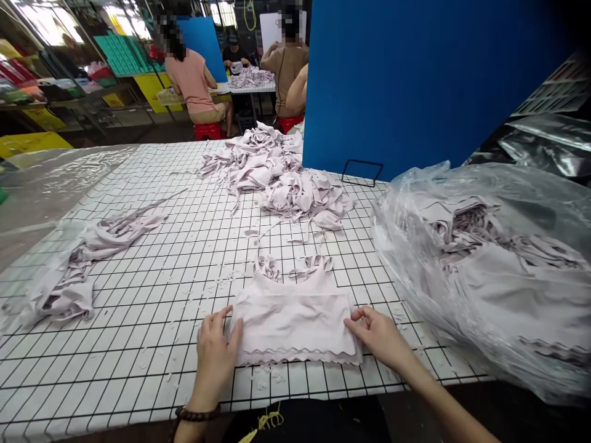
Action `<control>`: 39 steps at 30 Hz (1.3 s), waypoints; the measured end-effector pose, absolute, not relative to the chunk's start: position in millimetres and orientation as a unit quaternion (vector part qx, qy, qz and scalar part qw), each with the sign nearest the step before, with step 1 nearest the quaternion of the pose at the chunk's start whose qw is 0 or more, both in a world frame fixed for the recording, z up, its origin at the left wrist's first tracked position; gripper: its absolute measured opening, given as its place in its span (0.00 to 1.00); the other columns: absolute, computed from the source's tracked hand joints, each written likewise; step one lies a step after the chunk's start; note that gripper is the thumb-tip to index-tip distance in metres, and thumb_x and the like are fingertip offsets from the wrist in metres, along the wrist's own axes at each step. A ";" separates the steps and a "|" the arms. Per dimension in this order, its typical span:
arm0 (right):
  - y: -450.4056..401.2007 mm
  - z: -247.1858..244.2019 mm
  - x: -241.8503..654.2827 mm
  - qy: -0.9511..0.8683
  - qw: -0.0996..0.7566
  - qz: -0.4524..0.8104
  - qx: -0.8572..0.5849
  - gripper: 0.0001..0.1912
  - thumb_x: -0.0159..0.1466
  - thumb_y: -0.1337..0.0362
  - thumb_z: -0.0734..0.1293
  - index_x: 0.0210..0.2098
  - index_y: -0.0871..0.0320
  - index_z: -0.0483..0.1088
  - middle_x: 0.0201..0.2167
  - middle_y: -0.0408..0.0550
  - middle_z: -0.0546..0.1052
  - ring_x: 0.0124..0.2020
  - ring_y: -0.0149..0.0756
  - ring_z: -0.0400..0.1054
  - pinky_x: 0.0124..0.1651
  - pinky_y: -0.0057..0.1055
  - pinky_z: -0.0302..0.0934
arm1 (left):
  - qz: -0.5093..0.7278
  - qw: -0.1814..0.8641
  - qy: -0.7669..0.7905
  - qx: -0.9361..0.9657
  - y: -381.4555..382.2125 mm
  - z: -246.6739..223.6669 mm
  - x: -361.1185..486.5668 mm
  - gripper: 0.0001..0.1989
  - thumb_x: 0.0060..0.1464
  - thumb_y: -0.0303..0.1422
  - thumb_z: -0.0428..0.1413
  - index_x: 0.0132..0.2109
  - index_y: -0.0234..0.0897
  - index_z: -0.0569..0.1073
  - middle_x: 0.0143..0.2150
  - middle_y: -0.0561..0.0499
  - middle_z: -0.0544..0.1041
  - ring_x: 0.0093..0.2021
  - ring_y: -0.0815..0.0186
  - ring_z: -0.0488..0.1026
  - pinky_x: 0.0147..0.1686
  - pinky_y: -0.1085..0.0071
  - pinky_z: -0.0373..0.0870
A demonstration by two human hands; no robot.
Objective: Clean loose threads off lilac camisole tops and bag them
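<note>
A clear bag (401, 261) held stacked garments (526, 286), blurred by film. Near the gridded table (152, 347)'s front edge lay a folded garment (295, 323), pinched by the right hand (381, 332); whether the left hand (216, 344) gripped, I couldn't tell. Room stretched leftward toward loose cloth (111, 237); a blue board (406, 86) hid what stood behind.

You're in a garment workshop: loose pale-mauve fabric garments (272, 163) lie heaped on your white, black-gridded worktable (143, 354), a clear plastic bag (396, 246) holds stacks, and co-workers (190, 86) occupy red plastic stools (207, 131).
</note>
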State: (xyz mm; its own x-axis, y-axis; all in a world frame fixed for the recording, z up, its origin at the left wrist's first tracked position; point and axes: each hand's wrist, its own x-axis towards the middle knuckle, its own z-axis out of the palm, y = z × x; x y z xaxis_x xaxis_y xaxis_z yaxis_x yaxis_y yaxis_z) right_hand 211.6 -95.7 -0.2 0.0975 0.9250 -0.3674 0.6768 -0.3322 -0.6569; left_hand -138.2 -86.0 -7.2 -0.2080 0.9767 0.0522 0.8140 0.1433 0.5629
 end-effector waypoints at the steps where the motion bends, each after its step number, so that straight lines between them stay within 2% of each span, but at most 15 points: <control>1: -97.9 -3.2 206.8 -0.554 0.166 0.357 -0.734 0.14 0.57 0.50 0.64 0.29 0.54 0.67 0.16 0.40 0.67 0.21 0.35 0.63 0.24 0.28 0.52 | 0.235 0.177 0.740 0.604 -86.7 -10.2 -142.8 0.24 0.55 0.46 0.50 0.53 0.36 0.68 0.43 0.43 0.68 0.44 0.54 0.67 0.44 0.53 0.68; 4: -98.1 -9.2 198.7 -0.556 0.181 0.324 -0.744 0.14 0.57 0.49 0.63 0.28 0.53 0.67 0.16 0.40 0.68 0.21 0.36 0.63 0.23 0.28 0.51 | 0.237 0.206 0.736 0.599 -89.6 -12.9 -142.2 0.25 0.55 0.47 0.48 0.54 0.37 0.66 0.39 0.47 0.69 0.39 0.57 0.68 0.40 0.57 0.69; 8: -97.9 -11.0 199.3 -0.556 0.201 0.359 -0.723 0.13 0.56 0.51 0.64 0.25 0.54 0.66 0.18 0.41 0.69 0.22 0.34 0.63 0.24 0.28 0.53 | 0.254 0.202 0.736 0.594 -90.2 -9.2 -134.1 0.24 0.56 0.47 0.47 0.54 0.38 0.65 0.40 0.47 0.69 0.37 0.59 0.68 0.37 0.62 0.69; 11: -101.0 -11.0 202.8 -0.544 0.235 0.383 -0.709 0.14 0.56 0.52 0.65 0.23 0.55 0.63 0.21 0.41 0.69 0.22 0.33 0.62 0.25 0.28 0.53 | 0.238 0.173 0.738 0.607 -88.3 -8.5 -135.0 0.21 0.56 0.47 0.47 0.48 0.38 0.69 0.39 0.47 0.70 0.39 0.58 0.68 0.39 0.61 0.68; 15: -105.6 -16.8 207.0 -0.495 0.281 0.446 -0.691 0.14 0.57 0.52 0.64 0.27 0.56 0.62 0.22 0.41 0.69 0.23 0.32 0.62 0.25 0.27 0.54 | 0.196 0.134 0.750 0.617 -87.4 -9.3 -138.3 0.17 0.56 0.48 0.47 0.37 0.40 0.70 0.37 0.47 0.71 0.40 0.57 0.68 0.41 0.60 0.66; 19: -109.5 -23.3 208.3 -0.482 0.250 0.461 -0.702 0.12 0.57 0.53 0.64 0.31 0.55 0.60 0.18 0.38 0.66 0.21 0.32 0.61 0.26 0.28 0.54 | 0.179 0.137 0.750 0.622 -87.5 -8.8 -142.4 0.17 0.56 0.48 0.47 0.33 0.40 0.70 0.37 0.48 0.71 0.40 0.57 0.68 0.41 0.61 0.65; 22: -105.6 -15.1 209.9 -0.512 0.206 0.405 -0.729 0.13 0.57 0.52 0.64 0.33 0.55 0.62 0.21 0.39 0.69 0.24 0.34 0.64 0.30 0.29 0.56 | 0.160 0.132 0.760 0.617 -87.7 -4.3 -142.9 0.17 0.56 0.47 0.47 0.37 0.39 0.71 0.39 0.46 0.71 0.41 0.55 0.68 0.41 0.59 0.65; 26: -71.7 7.8 212.0 -0.550 0.220 0.316 -0.741 0.15 0.57 0.49 0.63 0.34 0.55 0.66 0.31 0.44 0.74 0.31 0.36 0.67 0.35 0.31 0.58 | 0.223 0.107 0.748 0.616 -88.6 14.6 -118.0 0.23 0.55 0.46 0.50 0.51 0.35 0.67 0.50 0.40 0.67 0.51 0.50 0.63 0.47 0.53 0.64; 28: -40.0 15.7 209.5 -0.564 0.245 0.289 -0.733 0.15 0.59 0.49 0.62 0.34 0.54 0.67 0.32 0.44 0.75 0.33 0.36 0.68 0.36 0.30 0.58 | 0.273 0.205 0.675 0.654 -87.8 27.2 -91.6 0.20 0.56 0.43 0.51 0.52 0.38 0.67 0.52 0.41 0.66 0.53 0.53 0.63 0.49 0.55 0.64; 30: -2.5 17.8 203.7 -0.578 0.251 0.265 -0.730 0.16 0.59 0.48 0.61 0.33 0.55 0.68 0.33 0.45 0.76 0.35 0.37 0.69 0.37 0.30 0.57 | 0.280 0.377 0.540 0.698 -84.0 35.6 -61.0 0.15 0.57 0.40 0.51 0.50 0.40 0.69 0.50 0.44 0.69 0.48 0.59 0.67 0.47 0.61 0.67; 33: 53.7 12.7 191.6 -0.567 0.196 0.220 -0.769 0.19 0.59 0.46 0.60 0.35 0.56 0.70 0.35 0.48 0.76 0.37 0.40 0.69 0.35 0.31 0.57 | 0.259 0.579 0.399 0.662 -71.4 30.5 -20.4 0.18 0.55 0.39 0.55 0.51 0.38 0.71 0.47 0.45 0.73 0.41 0.64 0.71 0.43 0.66 0.69; 36: 97.8 4.7 181.2 -0.573 0.119 0.172 -0.792 0.24 0.59 0.46 0.60 0.44 0.58 0.68 0.39 0.53 0.75 0.40 0.44 0.69 0.35 0.32 0.57 | 0.264 0.701 0.384 0.540 -55.0 7.5 2.3 0.24 0.52 0.41 0.58 0.52 0.33 0.69 0.49 0.41 0.73 0.43 0.64 0.72 0.44 0.65 0.69; 39: 126.5 0.8 176.0 -0.628 0.093 0.138 -0.760 0.19 0.60 0.57 0.62 0.48 0.58 0.67 0.45 0.54 0.73 0.42 0.42 0.68 0.36 0.30 0.57 | 0.272 0.774 0.379 0.428 -44.3 -13.1 7.5 0.27 0.48 0.43 0.60 0.51 0.29 0.69 0.50 0.36 0.73 0.44 0.62 0.73 0.47 0.63 0.67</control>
